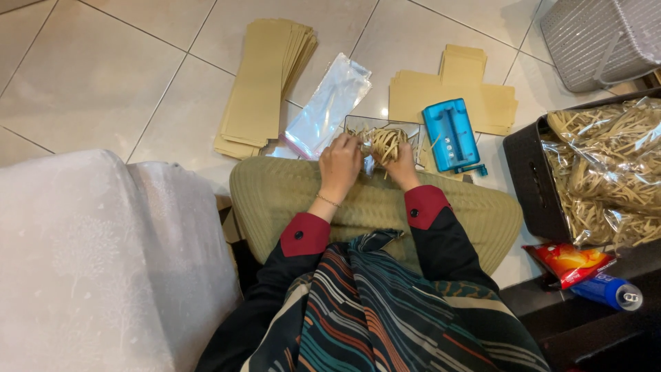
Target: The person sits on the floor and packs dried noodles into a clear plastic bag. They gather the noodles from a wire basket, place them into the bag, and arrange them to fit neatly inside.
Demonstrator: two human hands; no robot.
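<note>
A tangled bundle of flat, pale noodles (384, 143) is gripped by both hands, left hand (340, 162) and right hand (401, 164), fingers closed around it. A glossy clear bag (329, 105) and stacked tan paper sleeves (261, 83) are laid on the tiled floor (89, 76).

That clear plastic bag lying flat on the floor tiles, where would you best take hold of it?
Probably at the near end of the clear plastic bag, by the left hand. It lies flat and limp, angled away, so pinching that end's edge from above and lifting looks easiest; its middle offers nothing to grip.
</note>
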